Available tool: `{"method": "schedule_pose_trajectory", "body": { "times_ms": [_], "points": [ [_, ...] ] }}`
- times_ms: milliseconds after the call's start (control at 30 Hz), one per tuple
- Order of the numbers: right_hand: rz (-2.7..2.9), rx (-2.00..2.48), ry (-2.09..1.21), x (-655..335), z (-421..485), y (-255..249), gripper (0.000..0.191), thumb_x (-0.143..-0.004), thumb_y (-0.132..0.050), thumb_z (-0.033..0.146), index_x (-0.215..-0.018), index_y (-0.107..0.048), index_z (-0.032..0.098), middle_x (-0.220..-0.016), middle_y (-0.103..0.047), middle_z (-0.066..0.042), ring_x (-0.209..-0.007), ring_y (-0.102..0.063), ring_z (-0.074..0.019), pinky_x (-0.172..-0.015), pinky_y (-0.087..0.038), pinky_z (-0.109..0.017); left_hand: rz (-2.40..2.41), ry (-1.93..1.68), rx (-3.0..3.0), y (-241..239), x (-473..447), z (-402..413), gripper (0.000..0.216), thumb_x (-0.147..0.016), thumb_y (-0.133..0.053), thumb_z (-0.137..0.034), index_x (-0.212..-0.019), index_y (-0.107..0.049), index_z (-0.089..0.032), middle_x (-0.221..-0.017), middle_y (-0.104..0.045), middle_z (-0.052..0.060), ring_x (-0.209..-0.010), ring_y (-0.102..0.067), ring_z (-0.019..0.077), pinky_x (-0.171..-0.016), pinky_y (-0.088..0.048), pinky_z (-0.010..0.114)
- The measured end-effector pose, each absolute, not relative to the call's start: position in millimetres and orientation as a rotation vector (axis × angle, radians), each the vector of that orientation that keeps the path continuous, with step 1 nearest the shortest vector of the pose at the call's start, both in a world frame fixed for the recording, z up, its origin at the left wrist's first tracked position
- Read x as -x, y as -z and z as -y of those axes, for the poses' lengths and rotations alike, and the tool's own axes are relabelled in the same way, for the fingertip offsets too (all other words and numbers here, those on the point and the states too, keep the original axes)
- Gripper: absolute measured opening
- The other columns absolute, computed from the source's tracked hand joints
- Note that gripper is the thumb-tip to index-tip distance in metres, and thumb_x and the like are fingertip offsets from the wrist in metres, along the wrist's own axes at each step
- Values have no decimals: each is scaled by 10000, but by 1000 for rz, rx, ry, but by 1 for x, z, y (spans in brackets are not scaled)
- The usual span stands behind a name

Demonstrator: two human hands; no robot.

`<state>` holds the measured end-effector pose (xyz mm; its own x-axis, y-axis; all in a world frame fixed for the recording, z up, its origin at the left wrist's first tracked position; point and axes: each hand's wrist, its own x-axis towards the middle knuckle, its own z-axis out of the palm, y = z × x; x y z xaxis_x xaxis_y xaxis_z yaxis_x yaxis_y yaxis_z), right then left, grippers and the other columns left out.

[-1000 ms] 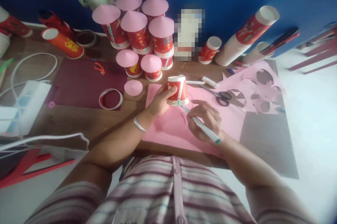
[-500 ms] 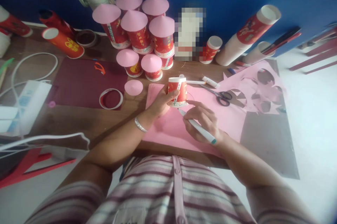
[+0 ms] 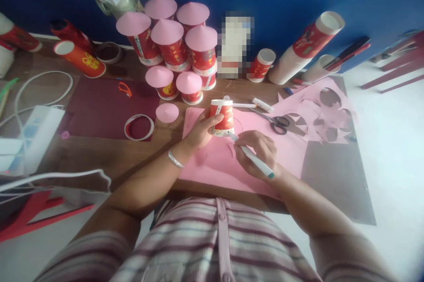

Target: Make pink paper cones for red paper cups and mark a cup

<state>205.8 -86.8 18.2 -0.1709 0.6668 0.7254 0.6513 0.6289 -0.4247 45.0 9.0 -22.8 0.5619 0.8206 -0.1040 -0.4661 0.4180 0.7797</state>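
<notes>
My left hand [image 3: 200, 129] is closed around a red paper cup [image 3: 225, 116], which is upside down with its white, doodled rim at the bottom. In my right hand [image 3: 256, 152] is a white marker [image 3: 258, 163] with a green end, and its tip meets or nearly meets the cup's white rim. Beneath both hands lies a pink paper sheet [image 3: 218, 167]. Just left of the cup rests a small pink paper cone [image 3: 167, 113]. Behind stand several red cups topped with pink cones [image 3: 167, 31].
Black-handled scissors [image 3: 280, 125] and a glue stick [image 3: 263, 105] lie right of the cup, near cut pink scraps [image 3: 319, 114]. A tall stack of cups [image 3: 304, 50] leans at the back right. On the left are a white ring [image 3: 139, 127] and a power strip [image 3: 39, 134] with cables.
The cup has turned in my left hand, so its white stripe sits further left. My right hand has shifted slightly right, and the marker tip has risen to the cup's rim.
</notes>
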Motion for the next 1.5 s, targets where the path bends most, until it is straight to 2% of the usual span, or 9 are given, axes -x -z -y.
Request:
{"method": "schedule_pose_trajectory", "body": {
  "times_ms": [167, 367, 1033, 1500],
  "points": [
    [1885, 1053, -7, -205, 88, -17, 214, -900, -642, 46, -1008, -583, 221, -755, -672, -1, -621, -662, -151, -570, -559, -279, -510, -849, -770, 24, -45, -9, 370, -819, -812, -414, -1110, -710, -209, -977, -716, 30, -894, -671, 184, -855, -525, 341],
    [1896, 1056, 11, -205, 88, -17, 222, -893, -653, 42, -1016, -585, 214, -766, -675, -5, -632, -663, -155, -584, -560, -278, -500, -850, -795, 25, -44, -8, 314, -842, -794, -400, -1060, -691, -200, -936, -697, 24, -851, -654, 165, -797, -522, 299],
    [1916, 1055, 13, -204, 87, -16, 197, -904, -649, 65, -998, -579, 224, -749, -669, 4, -604, -646, -149, -561, -544, -272, -528, -822, -814, 22, -43, -7, 374, -833, -792, -410, -1129, -677, -213, -999, -711, 35, -909, -682, 189, -838, -545, 330],
    [1928, 1074, 9, -205, 87, -16, 224, -897, -650, 65, -1028, -577, 231, -754, -681, 0, -609, -659, -162, -580, -556, -280, -527, -828, -800, 20, -44, -6, 347, -813, -809, -411, -1069, -686, -212, -974, -708, 27, -894, -675, 177, -827, -542, 323]
  ]
}}
